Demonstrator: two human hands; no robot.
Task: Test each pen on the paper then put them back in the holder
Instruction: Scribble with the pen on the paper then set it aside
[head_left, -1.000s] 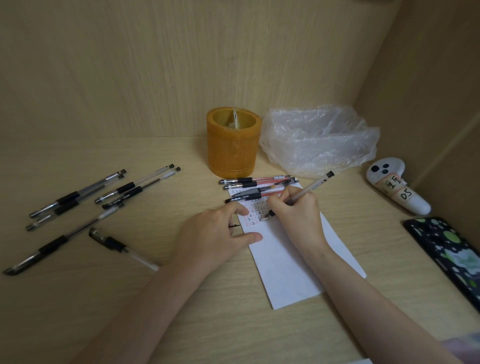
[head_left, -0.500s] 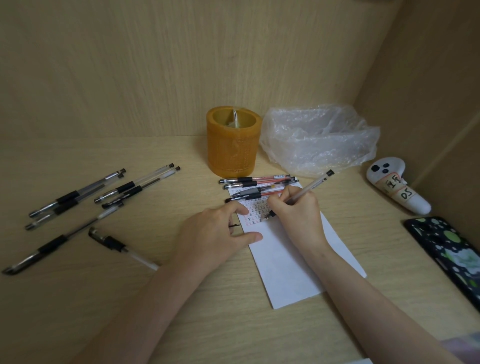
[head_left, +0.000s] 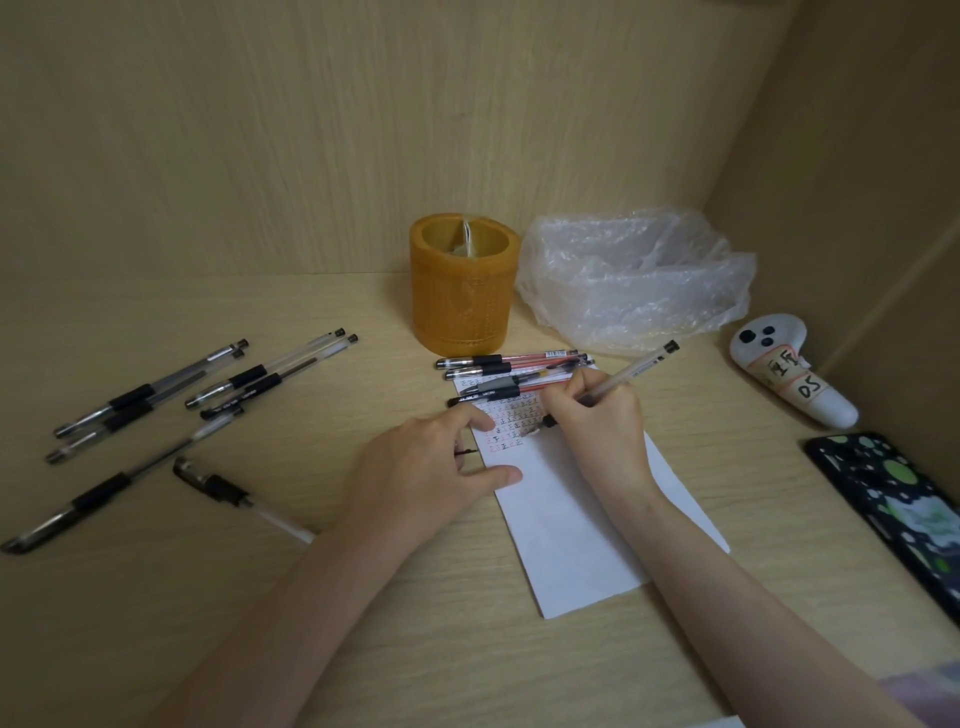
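My right hand (head_left: 597, 426) grips a clear gel pen (head_left: 636, 371) with its tip down on the white paper (head_left: 576, 525), among rows of small red and black marks. My left hand (head_left: 434, 475) lies flat on the paper's left edge, pinning it; a small dark cap-like bit shows under its fingers. Several red-bodied pens (head_left: 514, 366) lie across the top of the paper. The orange cylindrical holder (head_left: 464, 288) stands upright behind them. Several black pens (head_left: 156, 395) lie scattered on the desk to the left, and one uncapped pen (head_left: 234, 493) lies near my left forearm.
A crumpled clear plastic bag (head_left: 634, 280) sits right of the holder. A white controller with a label (head_left: 784, 379) lies at the right wall. A dark phone with green dots (head_left: 893, 504) lies at the right edge. Wooden walls close the back and right.
The pen tip has shifted very slightly over the marks on the paper. My left hand has stayed in place.
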